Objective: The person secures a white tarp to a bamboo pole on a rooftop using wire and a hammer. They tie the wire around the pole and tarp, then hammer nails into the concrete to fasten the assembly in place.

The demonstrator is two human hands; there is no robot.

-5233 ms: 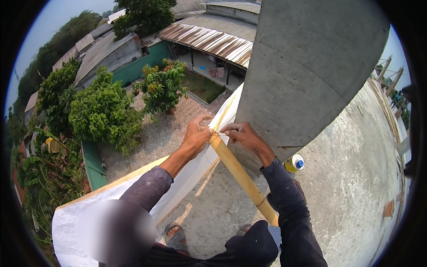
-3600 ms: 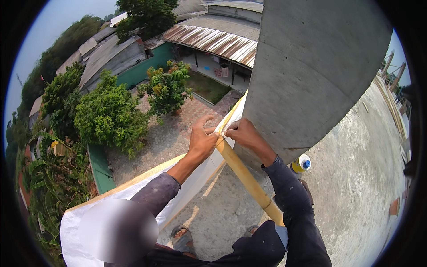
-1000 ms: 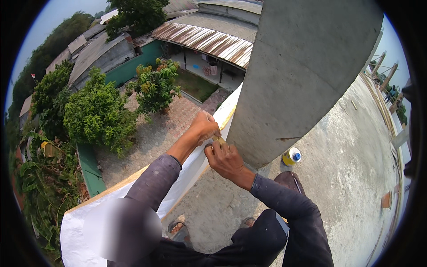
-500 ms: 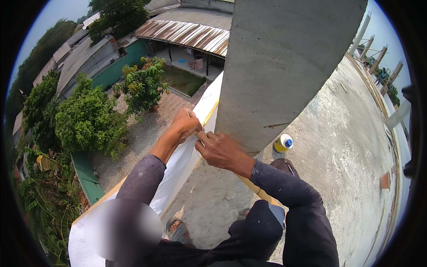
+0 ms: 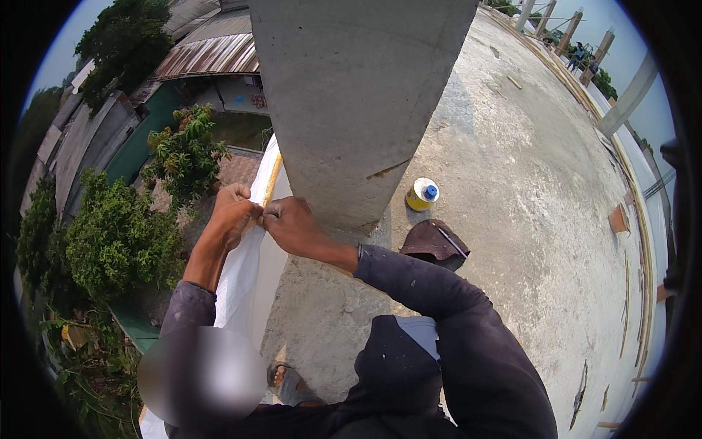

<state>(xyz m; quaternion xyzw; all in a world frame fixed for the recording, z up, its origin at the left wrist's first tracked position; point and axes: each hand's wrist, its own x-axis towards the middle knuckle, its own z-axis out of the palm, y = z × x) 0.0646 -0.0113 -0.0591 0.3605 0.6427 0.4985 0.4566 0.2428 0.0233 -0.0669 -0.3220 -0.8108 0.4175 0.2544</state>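
Observation:
A white sheet [image 5: 245, 282] hangs along the floor's left edge, with a yellow strip [image 5: 271, 184] along its top. My left hand [image 5: 235, 212] is closed at that strip, on the drop side. Meeting it fingertip to fingertip, my right hand [image 5: 294, 227] is closed too, its fingers pinched together. What sits between the fingers is too small to make out. Just beyond both hands rises a grey concrete column [image 5: 351, 95], its lower corner close to my right hand.
Right of the column stand a yellow and white bottle [image 5: 421, 196] with a blue cap and a brown bag-like item [image 5: 431, 243] bearing a thin stick. Past the left edge, trees [image 5: 121, 241] stand well below. Long wooden strips [image 5: 647, 293] line the floor's right side.
The view has swung to the right, so column, sheet and hands appear farther left. More of the brown item shows. Both hands remain together at the yellow strip.

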